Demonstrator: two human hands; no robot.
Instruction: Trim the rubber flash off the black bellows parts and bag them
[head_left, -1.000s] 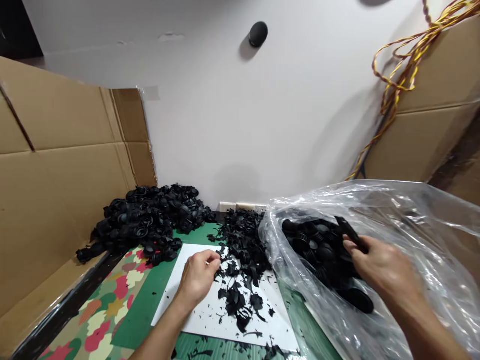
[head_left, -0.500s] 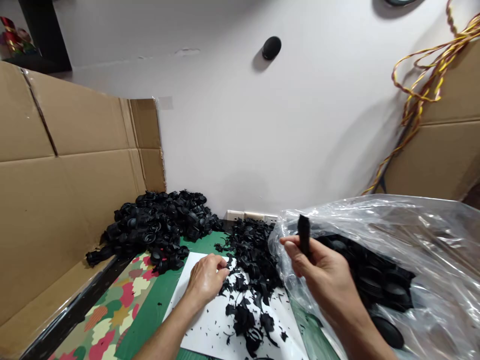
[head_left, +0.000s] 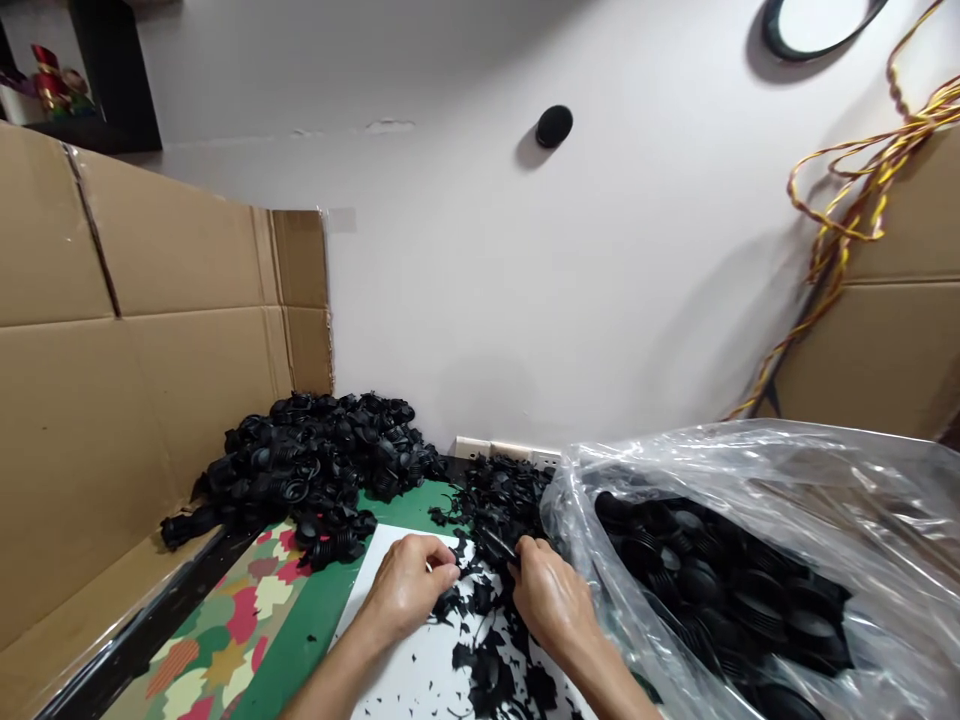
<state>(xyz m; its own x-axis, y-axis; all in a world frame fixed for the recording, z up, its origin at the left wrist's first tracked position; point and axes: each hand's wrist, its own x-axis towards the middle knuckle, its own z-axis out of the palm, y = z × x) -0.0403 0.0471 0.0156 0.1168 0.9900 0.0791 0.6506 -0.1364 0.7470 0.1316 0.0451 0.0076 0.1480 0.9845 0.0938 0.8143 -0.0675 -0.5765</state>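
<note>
My left hand [head_left: 411, 582] hovers over or rests on a white sheet [head_left: 401, 665], thumb and fingers pressed together in a pinch. Whatever may be between its fingertips is hidden. To its right, my right hand [head_left: 553, 598] is closed on a long black rubber-like piece [head_left: 498, 546], whose end points up and left toward my left hand. Beneath and around both hands lie torn black scraps [head_left: 491, 675], scattered across the sheet. Behind them rises a heap of small black trimmings [head_left: 502, 495].
A large pile of ribbed black parts [head_left: 322, 450] sits at left against a cardboard wall [head_left: 195, 250]. An open clear plastic bag [head_left: 750, 455] with round black parts [head_left: 720, 580] stands at right. Wall sockets [head_left: 472, 448] are behind. Twisted yellow-brown wire [head_left: 862, 190] hangs at upper right.
My right hand has come down and left from beside the bag, bringing the black piece over the scraps near my left hand. My left hand stays almost in place.
</note>
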